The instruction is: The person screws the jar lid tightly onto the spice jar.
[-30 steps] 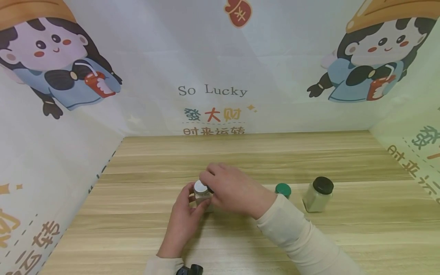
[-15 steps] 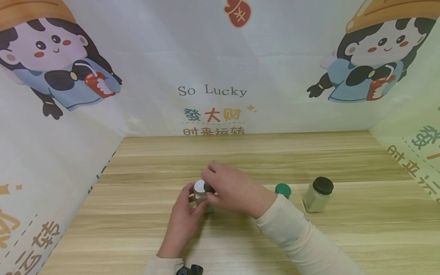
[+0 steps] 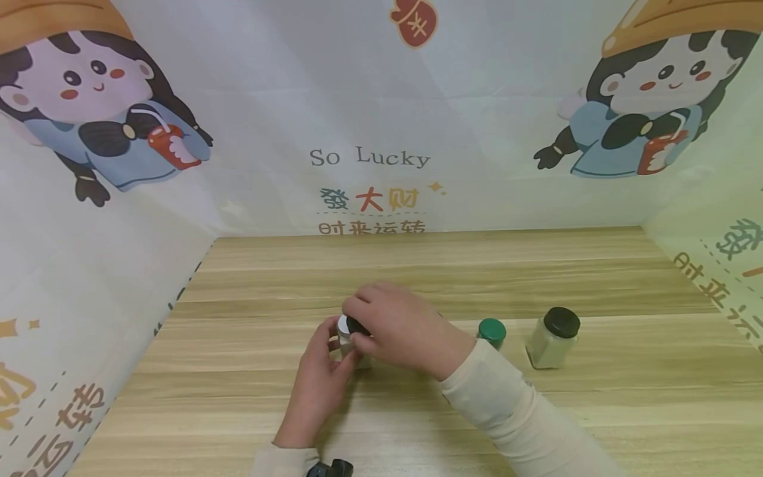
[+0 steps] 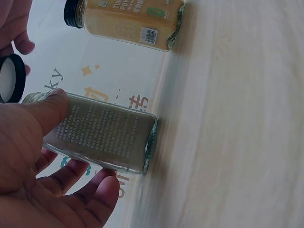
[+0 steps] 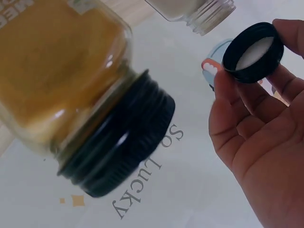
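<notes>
My left hand [image 3: 322, 374] grips a square glass spice jar [image 4: 102, 130] of grey-brown powder, its thumb on one side and fingers on the other. White print covers the jar's near face in the left wrist view. The jar's top looks white in the head view, and its threaded glass neck [image 5: 213, 16] shows without a lid in the right wrist view. My right hand [image 3: 408, 331] pinches a black screw lid [image 5: 254, 52] by its rim, tilted, with the white liner visible. In the head view the lid overlaps the right part of the jar's top.
To the right on the wooden table [image 3: 238, 397] stand a green-lidded jar [image 3: 491, 329], partly behind the right sleeve, and a black-lidded jar [image 3: 551, 348]. A jar of yellow-brown powder [image 4: 130, 21] appears in the left wrist view. Printed cloth [image 3: 268, 99] walls the table.
Half a second ago the black lid sat beside the white top; now it has shifted left and covers more of it. The left hand and its jar stay in place.
</notes>
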